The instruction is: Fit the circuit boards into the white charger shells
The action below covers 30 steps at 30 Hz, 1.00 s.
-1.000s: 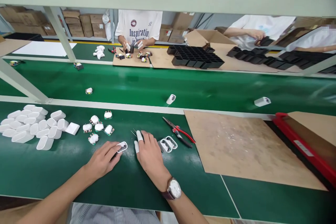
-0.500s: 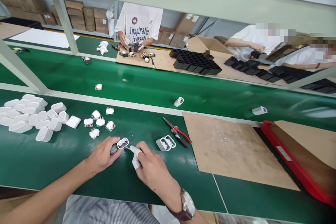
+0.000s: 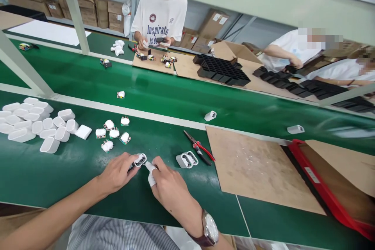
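My left hand (image 3: 117,174) is closed round a small white charger shell (image 3: 140,160) with its open end facing up, low on the green bench (image 3: 58,172). My right hand (image 3: 168,187), with white finger cots on two fingers and a watch on the wrist, pinches at the shell's right edge; what the fingertips hold is too small to make out. Two filled white shells (image 3: 186,160) lie just to the right. Several small circuit boards (image 3: 113,134) lie above my left hand.
A heap of empty white shells (image 3: 32,123) fills the left. Red-handled pliers (image 3: 199,151) lie beside a brown board (image 3: 258,168). A red tray (image 3: 331,191) is at right. Loose parts ride the conveyor belt (image 3: 175,93). Other people work across it with black trays (image 3: 222,70).
My right hand has lifted off the bench and drawn in against the shell held by my left hand. The view has tilted and shifted slightly.
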Each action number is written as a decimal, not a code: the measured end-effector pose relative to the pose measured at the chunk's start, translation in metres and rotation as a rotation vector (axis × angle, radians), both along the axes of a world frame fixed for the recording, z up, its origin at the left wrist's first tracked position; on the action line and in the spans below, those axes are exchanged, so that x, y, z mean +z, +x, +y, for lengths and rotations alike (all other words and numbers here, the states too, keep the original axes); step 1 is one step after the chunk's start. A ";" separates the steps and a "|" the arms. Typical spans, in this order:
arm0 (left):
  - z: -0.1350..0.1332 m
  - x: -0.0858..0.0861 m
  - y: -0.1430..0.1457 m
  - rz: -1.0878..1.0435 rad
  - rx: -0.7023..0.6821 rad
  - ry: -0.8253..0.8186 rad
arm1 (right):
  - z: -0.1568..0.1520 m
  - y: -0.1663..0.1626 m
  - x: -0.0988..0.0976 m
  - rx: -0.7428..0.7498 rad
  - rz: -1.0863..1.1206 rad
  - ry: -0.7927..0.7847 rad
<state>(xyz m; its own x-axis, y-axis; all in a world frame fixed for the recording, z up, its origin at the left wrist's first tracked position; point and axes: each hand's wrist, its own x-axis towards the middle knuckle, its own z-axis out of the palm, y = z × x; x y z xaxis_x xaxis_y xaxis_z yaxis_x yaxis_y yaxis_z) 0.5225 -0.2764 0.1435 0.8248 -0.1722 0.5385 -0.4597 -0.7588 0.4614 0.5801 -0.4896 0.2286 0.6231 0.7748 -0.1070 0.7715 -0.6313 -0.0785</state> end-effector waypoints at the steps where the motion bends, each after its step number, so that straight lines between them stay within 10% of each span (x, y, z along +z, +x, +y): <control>1: 0.000 0.000 0.000 -0.006 -0.003 0.007 | -0.001 0.000 -0.001 0.002 -0.005 0.013; 19: 0.006 0.000 0.006 0.016 -0.046 -0.024 | -0.030 0.028 -0.032 -0.178 -0.040 0.385; 25: 0.004 0.007 0.006 -0.024 -0.095 0.098 | -0.018 0.040 -0.075 -0.189 -0.221 0.230; 30: 0.001 0.012 0.006 0.007 -0.083 -0.011 | -0.012 0.041 -0.071 -0.194 -0.249 0.295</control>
<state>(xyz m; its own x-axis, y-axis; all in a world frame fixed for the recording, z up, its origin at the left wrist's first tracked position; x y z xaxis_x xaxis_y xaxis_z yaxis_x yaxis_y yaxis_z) 0.5281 -0.2750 0.1556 0.8116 -0.2341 0.5352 -0.5174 -0.7134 0.4726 0.6214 -0.5019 0.1574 0.7394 0.6154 0.2731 0.6586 -0.7453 -0.1040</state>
